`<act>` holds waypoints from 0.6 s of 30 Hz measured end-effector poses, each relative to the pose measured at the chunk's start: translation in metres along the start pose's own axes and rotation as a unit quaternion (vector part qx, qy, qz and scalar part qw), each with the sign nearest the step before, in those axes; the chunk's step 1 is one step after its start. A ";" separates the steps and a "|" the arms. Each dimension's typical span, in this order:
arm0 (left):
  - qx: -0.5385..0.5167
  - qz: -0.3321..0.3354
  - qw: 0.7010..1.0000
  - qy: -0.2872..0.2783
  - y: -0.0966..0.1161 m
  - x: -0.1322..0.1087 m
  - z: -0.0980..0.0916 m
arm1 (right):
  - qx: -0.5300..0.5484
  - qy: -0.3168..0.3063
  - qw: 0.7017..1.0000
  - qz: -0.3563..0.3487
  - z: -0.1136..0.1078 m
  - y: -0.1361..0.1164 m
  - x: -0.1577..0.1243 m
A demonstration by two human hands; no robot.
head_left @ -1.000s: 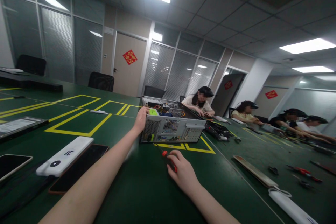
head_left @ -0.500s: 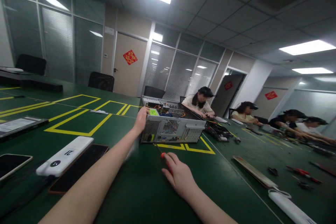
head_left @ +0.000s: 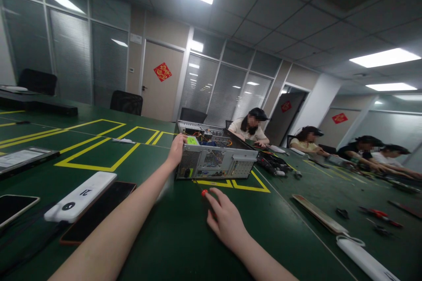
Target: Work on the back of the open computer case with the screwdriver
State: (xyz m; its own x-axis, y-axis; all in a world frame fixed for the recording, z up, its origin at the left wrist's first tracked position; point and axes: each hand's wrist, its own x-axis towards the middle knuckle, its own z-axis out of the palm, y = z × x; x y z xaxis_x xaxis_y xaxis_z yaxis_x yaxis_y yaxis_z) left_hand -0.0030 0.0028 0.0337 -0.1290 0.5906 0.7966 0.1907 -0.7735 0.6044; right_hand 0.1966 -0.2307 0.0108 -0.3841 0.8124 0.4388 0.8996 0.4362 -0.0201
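An opened computer case (head_left: 211, 164) lies on the green table, its vented back panel with ports facing me. My left hand (head_left: 178, 147) is closed on the case's left upper edge, beside a bright green label (head_left: 192, 140). Wires and parts show inside the open top. In front of the case, my right hand (head_left: 226, 213) has its fingers loosely around a red-handled screwdriver (head_left: 204, 192). Its thin shaft points towards the case's lower edge. Most of the handle is hidden under my fingers.
At left lie a white power bank (head_left: 81, 197), a dark phone (head_left: 99, 213), another phone (head_left: 16, 210) and a drive (head_left: 24, 160). Red-handled pliers (head_left: 380, 215) and a long flat strip (head_left: 319, 214) are at right. Dark parts (head_left: 273, 162) lie beyond the case; several people work farther off.
The fingers of my right hand have spread a little and shifted over the screwdriver, which stays in nearly the same place. My left hand and the case have not moved.
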 end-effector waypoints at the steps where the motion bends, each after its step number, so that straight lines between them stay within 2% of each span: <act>1: 0.002 -0.002 1.000 -0.003 0.000 0.000 0.000 | 0.015 -0.006 1.000 0.025 -0.001 -0.001 0.001; 4: 0.006 -0.009 1.000 -0.012 0.002 0.000 -0.001 | 0.055 -0.025 0.996 0.068 -0.004 -0.002 0.003; 12: 0.013 0.007 1.000 -0.011 0.003 0.000 -0.002 | -0.027 -0.001 1.000 -0.005 0.003 0.001 -0.001; 18: 0.018 0.010 1.000 -0.013 0.003 0.001 -0.002 | 0.055 -0.041 0.994 0.090 -0.003 -0.001 0.002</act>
State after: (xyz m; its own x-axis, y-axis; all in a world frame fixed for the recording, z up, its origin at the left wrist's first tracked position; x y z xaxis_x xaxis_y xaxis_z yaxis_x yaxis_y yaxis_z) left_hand -0.0048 0.0002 0.0362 -0.0994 0.5807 0.8080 0.2271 -0.7774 0.5866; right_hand 0.1954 -0.2304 0.0143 -0.2393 0.9080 0.3440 0.9290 0.3171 -0.1910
